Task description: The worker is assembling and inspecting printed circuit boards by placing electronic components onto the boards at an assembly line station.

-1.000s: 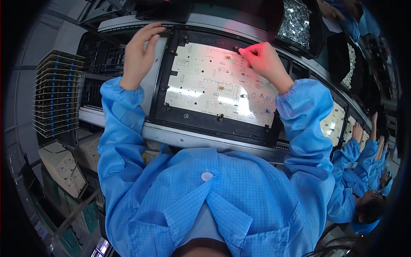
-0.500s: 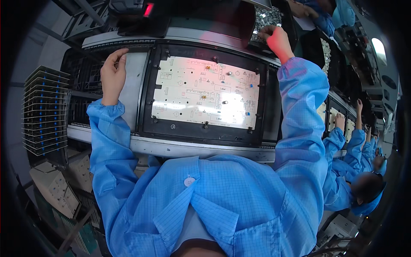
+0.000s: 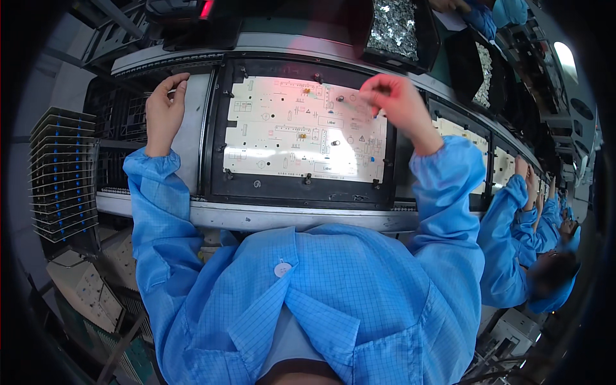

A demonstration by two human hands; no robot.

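A pale circuit board (image 3: 253, 138) with printed outlines and a few small parts lies in a black carrier frame (image 3: 346, 196) in front of me. Over the board's upper right corner is my right hand (image 3: 401, 106), slightly blurred, its thumb and fingers pinched together; anything between them is too small to make out. My left hand (image 3: 165, 115) hovers left of the frame above a grey metal plate (image 3: 197, 138), fingers curled and thumb close to the forefinger. Whatever it may hold is hidden. A black bin (image 3: 394, 32) of small shiny metal parts stands beyond the frame.
Metal conveyor rails (image 3: 256, 218) run along both sides of the carrier. Stacked boards with blue parts (image 3: 64, 173) stand at left. Another bin with pale parts (image 3: 482, 77) is at far right. Co-workers in blue sleeves (image 3: 504, 212) work at more boards down the line.
My right hand has come from the bin of shiny parts back toward me, over the board's upper right corner. The left hand stays about where it was.
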